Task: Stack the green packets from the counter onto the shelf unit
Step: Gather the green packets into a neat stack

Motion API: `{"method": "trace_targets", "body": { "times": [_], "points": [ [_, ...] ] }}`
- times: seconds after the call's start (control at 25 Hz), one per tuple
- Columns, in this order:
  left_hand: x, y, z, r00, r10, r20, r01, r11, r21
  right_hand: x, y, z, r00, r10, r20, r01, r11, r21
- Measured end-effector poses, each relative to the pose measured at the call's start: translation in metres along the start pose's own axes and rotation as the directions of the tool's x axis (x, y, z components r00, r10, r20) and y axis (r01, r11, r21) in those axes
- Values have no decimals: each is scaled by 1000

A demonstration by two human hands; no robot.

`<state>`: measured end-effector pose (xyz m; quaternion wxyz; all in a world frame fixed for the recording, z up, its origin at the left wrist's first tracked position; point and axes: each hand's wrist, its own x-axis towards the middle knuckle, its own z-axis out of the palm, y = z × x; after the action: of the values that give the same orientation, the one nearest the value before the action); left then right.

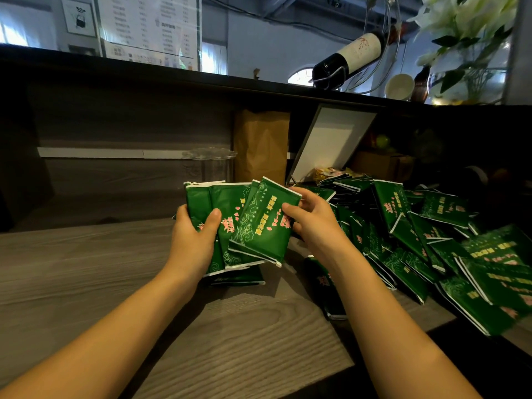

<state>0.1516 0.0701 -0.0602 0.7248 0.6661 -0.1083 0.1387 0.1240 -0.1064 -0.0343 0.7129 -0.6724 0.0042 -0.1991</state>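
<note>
Over the grey wood-grain counter [86, 269], left of the heap of glossy green plastic packets [417, 226], a fanned bundle [230, 214] was gripped by the left hand [193, 237] and pinched by the right hand [313, 223]; its misaligned, slick wrappers could slip free.

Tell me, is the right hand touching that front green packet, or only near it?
Touching. The head view shows the right hand pinching the front green packet: its thumb lies on the printed face and its fingers curl over the top corner.
</note>
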Motion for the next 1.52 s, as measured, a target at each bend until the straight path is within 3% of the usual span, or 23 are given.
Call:
{"method": "trace_targets", "body": {
  "times": [0.12,0.2,0.32,0.52,0.6,0.72,1.0,1.24,1.4,1.52],
  "points": [
    [1,0,-1,1000,-5,-20,5,1000,-12,0,-3,-2,999,45,1,-44,990,131],
    [1,1,-1,1000,-7,-22,6,1000,-14,0,-4,-3,997,76,-28,-72,990,123],
    [1,1,-1,999,-11,-38,11,1000,-18,-1,-4,-4,995,50,-92,-48,999,17],
    [2,3,-3,995,18,-96,-14,999,36,-5,-5,-4,956,-213,-204,149,945,-292],
    [0,5,-2,996,41,-79,-35,997,64,-8,-4,1,932,-326,-162,247,893,-377],
    [-6,6,4,998,67,-20,-66,995,75,-11,2,17,932,-359,-53,316,876,-364],
    [-11,2,10,998,62,25,-62,998,24,-11,11,31,965,-206,163,250,910,-331],
    [-10,3,2,997,38,70,-33,997,-73,-14,11,31,919,-259,298,369,830,-418],
    [-8,3,2,999,35,26,-34,999,-37,-15,10,31,900,-311,306,423,795,-435],
    [-7,5,6,1000,9,11,-8,996,-92,-11,12,27,909,-378,177,411,740,-532]
  ]
}}
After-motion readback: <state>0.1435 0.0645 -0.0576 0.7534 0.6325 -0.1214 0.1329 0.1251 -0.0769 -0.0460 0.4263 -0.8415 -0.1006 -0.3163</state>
